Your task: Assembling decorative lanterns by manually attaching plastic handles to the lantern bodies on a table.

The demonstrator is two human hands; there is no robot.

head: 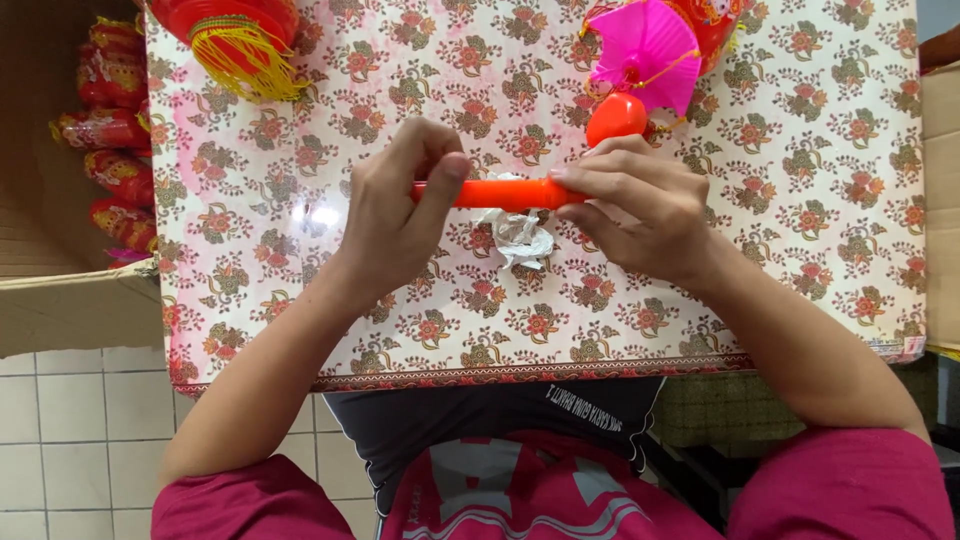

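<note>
Both hands hold an orange plastic stick (503, 193) level above the floral-covered table (800, 200). My left hand (395, 215) pinches its left end between thumb and fingers. My right hand (640, 205) grips its right end, close to an orange bulb-shaped piece (615, 117). A crumpled bit of clear wrapping (520, 238) lies on the table just under the stick. A pink folded paper lantern (645, 45) with gold threads sits beyond my right hand.
A red lantern with a yellow tassel (240, 35) rests at the table's far left. A cardboard box (60, 300) at the left holds several wrapped red lanterns (110, 130). Another cardboard edge (940, 200) stands at the right. Tiled floor (70, 440) shows below.
</note>
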